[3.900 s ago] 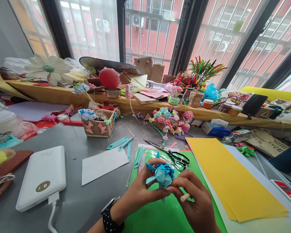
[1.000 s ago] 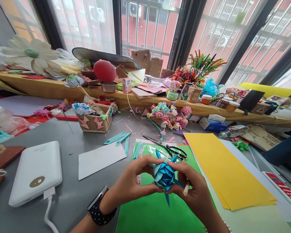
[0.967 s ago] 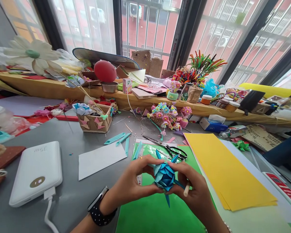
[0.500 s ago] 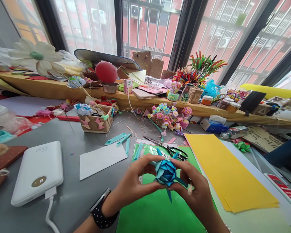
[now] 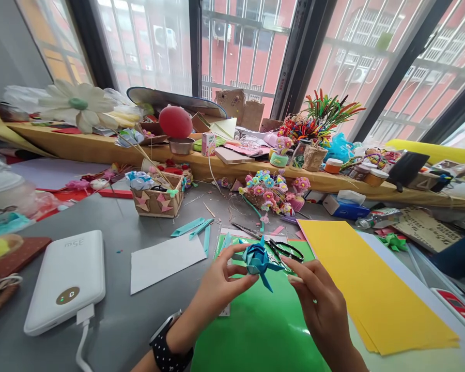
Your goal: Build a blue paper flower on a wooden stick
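Note:
A blue folded-paper flower (image 5: 257,259) with pointed leaves is pinched between the thumb and fingers of my left hand (image 5: 219,285), above the green sheet (image 5: 271,330). My right hand (image 5: 322,292) is closed on a short, pale wooden stick (image 5: 296,279), whose tip shows by the thumb. The right fingertips are beside the flower's right leaf tip; whether they touch it I cannot tell. Behind the flower lie black-handled scissors (image 5: 290,251), partly covered by it. Folded light-blue paper strips (image 5: 188,227) rest beyond a white paper (image 5: 166,263) to the left.
At left sits a white power bank (image 5: 67,284) with its cable. A cardboard box (image 5: 158,200) and a bunch of small flowers (image 5: 269,188) stand further back. Yellow paper sheets (image 5: 372,289) lie at right. Craft supplies crowd the ledge (image 5: 232,168).
My right hand has come off the flower and moved right, with the stick still in it. The left hand keeps the flower, now turned and slightly further up and left.

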A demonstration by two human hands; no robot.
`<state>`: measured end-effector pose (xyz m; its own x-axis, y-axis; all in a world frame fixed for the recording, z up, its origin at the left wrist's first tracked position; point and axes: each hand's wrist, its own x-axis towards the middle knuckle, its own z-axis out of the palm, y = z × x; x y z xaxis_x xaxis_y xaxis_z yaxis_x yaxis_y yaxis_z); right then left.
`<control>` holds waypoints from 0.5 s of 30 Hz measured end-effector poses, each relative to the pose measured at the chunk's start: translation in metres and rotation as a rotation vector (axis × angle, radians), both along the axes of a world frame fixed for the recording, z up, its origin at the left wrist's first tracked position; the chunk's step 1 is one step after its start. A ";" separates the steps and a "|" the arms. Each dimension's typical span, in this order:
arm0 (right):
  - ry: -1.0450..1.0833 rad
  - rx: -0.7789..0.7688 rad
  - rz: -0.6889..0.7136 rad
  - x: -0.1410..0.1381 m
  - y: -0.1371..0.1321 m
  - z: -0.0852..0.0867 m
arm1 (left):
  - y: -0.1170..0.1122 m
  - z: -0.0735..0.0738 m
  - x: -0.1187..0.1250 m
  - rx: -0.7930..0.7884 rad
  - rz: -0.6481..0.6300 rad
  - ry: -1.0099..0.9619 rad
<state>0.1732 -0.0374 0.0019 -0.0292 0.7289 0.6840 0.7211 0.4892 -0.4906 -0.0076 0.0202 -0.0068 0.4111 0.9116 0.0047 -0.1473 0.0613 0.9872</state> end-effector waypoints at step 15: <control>-0.118 -0.010 0.139 -0.007 0.004 -0.007 | -0.005 -0.002 0.007 0.110 0.070 0.216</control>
